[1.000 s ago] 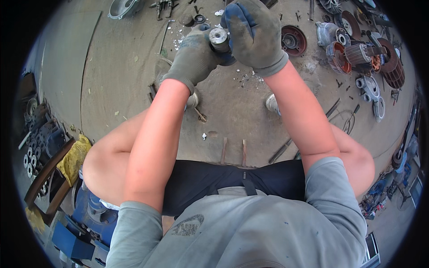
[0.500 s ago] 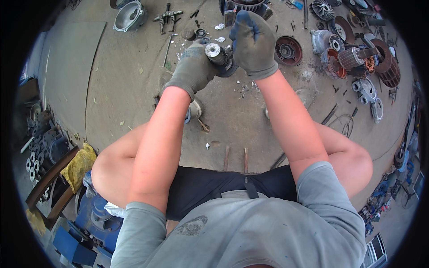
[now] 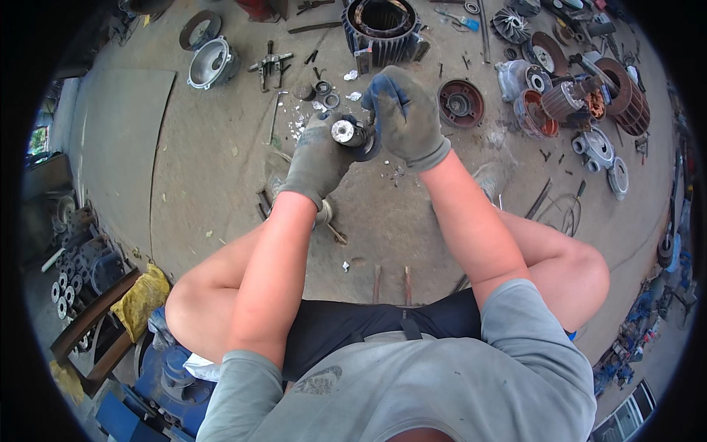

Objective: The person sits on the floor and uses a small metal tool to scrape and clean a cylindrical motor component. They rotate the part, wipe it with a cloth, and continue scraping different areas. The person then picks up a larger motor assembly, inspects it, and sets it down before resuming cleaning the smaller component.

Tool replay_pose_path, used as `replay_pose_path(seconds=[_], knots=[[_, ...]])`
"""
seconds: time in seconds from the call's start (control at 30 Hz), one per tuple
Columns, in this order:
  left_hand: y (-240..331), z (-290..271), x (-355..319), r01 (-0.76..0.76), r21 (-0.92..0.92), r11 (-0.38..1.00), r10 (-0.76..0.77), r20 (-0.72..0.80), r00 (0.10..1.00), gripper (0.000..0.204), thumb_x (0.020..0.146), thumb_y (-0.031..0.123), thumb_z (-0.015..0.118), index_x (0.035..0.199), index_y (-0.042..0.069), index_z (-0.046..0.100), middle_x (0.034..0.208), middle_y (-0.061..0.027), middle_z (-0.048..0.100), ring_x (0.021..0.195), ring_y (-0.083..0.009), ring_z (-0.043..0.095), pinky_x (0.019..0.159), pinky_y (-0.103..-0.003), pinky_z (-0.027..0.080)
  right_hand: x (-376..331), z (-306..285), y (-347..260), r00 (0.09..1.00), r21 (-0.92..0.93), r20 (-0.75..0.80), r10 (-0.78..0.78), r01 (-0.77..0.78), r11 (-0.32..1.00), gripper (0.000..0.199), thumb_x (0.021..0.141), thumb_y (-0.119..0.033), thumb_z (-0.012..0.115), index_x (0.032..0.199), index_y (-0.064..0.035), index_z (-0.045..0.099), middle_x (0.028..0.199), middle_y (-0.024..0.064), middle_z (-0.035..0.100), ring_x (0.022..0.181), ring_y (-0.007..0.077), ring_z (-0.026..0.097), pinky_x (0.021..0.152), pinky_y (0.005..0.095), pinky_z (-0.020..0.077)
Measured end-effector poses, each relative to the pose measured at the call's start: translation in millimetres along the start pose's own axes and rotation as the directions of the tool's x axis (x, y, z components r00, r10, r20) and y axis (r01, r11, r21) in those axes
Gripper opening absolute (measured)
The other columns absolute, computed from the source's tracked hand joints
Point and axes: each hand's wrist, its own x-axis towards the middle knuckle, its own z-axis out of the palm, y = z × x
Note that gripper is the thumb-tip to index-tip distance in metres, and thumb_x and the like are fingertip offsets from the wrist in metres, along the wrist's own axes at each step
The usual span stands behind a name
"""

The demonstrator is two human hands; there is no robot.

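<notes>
Evidently for steadiness, the left hand (image 3: 318, 158) clasps the shaft (image 3: 346, 133) end-up, while the right hand (image 3: 403, 118) pinches its dark ring (image 3: 368, 145) above the floor (image 3: 221, 184).

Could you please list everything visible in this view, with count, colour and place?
metal shaft part: one, silver end with dark ring, held between both hands
finned motor housing: one, dark grey, floor at top centre
end cover: one, pale grey, floor at upper left
gear puller: one, dark, beside the end cover
round flange: one, rust-brown, floor right of the hands
rotor: one, brown and grey, upper right among scattered parts
yellow sack: one, lower left
left hand: grey glove, gripping the part
right hand: grey-blue glove, on the ring
</notes>
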Motion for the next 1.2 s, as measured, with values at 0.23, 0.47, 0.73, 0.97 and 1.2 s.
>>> replay_pose_path(seconds=[0.23,0.47,0.73,0.97,1.2], knots=[[7.1,7.7,-7.2,0.177,0.268,0.947,-0.162,-0.077,0.984,0.023,0.089,0.022,0.074,0.109,0.011,0.080,0.100,-0.0193,0.076,0.094,-0.0371,0.073,0.081,-0.046,0.057,-2.5,-2.4,1.0,0.992,0.128,-0.002,0.124,-0.123,0.984,0.048,0.111,-0.039,0.052,0.084,-0.0005,0.061,0.074,0.0078,0.063,0.066,0.0182,0.061,0.062,0.0322,0.0482],[20.1,-19.5,-19.8,0.398,-0.398,0.827,-0.362,0.165,0.917,0.058,0.092,0.056,0.073,0.114,0.003,0.076,0.106,-0.0072,0.075,0.098,-0.0207,0.068,0.087,-0.036,0.054,0.3,3.7,-8.3,0.998,-0.056,-0.020,0.058,-0.059,0.997,0.042,0.108,-0.033,0.054,0.083,0.0001,0.061,0.078,0.0137,0.061,0.068,0.0289,0.063,0.064,0.0376,0.0487],[-20.1,-31.6,0.8,0.551,-0.773,0.314,-0.453,0.388,0.803,0.086,0.090,0.087,0.052,0.109,0.007,0.076,0.106,-0.0086,0.073,0.090,-0.0162,0.061,0.087,-0.035,0.050,-2.4,11.2,2.8,0.998,-0.018,-0.060,-0.012,0.011,1.000,0.030,0.104,-0.024,0.056,0.088,0.0007,0.063,0.083,0.0181,0.063,0.076,0.0382,0.063,0.070,0.0440,0.0497],[-14.7,-29.7,6.7,0.595,-0.759,0.265,-0.544,0.392,0.742,0.070,0.097,0.071,0.060,0.114,0.004,0.073,0.106,-0.0101,0.074,0.094,-0.0187,0.064,0.090,-0.034,0.048,2.2,31.5,-3.6,0.980,-0.053,-0.198,0.009,-0.020,0.998,0.035,0.106,-0.026,0.055,0.082,-0.0002,0.059,0.077,0.0142,0.059,0.071,0.0332,0.061,0.066,0.0409,0.0482],[-14.8,-4.9,-6.0,0.498,-0.809,0.313,-0.356,0.386,0.851,0.050,0.106,0.050,0.057,0.132,0.008,0.068,0.116,-0.0086,0.072,0.100,-0.0191,0.066,0.093,-0.033,0.050,-7.0,22.9,-6.7,0.983,-0.036,-0.170,-0.063,0.058,0.998,0.036,0.104,-0.024,0.056,0.075,-0.0018,0.056,0.070,0.0121,0.053,0.059,0.0288,0.055,0.058,0.0367,0.0445]])
